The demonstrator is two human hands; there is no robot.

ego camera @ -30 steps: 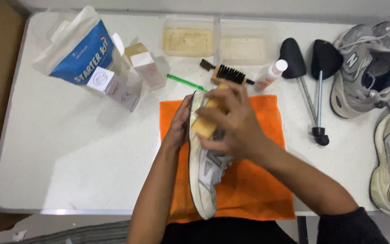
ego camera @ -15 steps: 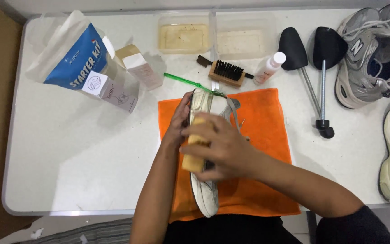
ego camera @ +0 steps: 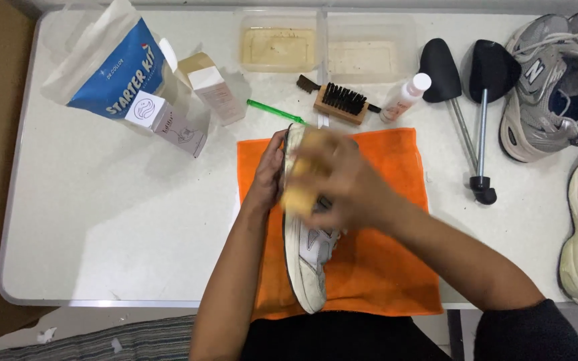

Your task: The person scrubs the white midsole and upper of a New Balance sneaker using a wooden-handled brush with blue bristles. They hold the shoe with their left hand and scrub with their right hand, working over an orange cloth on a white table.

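A white and grey sneaker (ego camera: 306, 261) lies on its side along an orange cloth (ego camera: 382, 267) at the table's near edge. My left hand (ego camera: 269, 170) grips the sneaker's far end from the left. My right hand (ego camera: 342, 184), blurred by motion, presses a yellow sponge (ego camera: 300, 184) against the sneaker's sole edge near the far end.
Behind the cloth lie a green-handled tool (ego camera: 272, 111), a black-bristled wooden brush (ego camera: 339, 101), a small white bottle (ego camera: 406, 95), two clear trays (ego camera: 326, 48), boxes (ego camera: 212, 87) and a blue-and-white pouch (ego camera: 112, 67). Two black shoe trees (ego camera: 479, 120) and several grey sneakers (ego camera: 556, 80) lie right.
My right hand slid the sponge toward me along the sneaker, then back toward its far end. My left hand kept its grip on the shoe.
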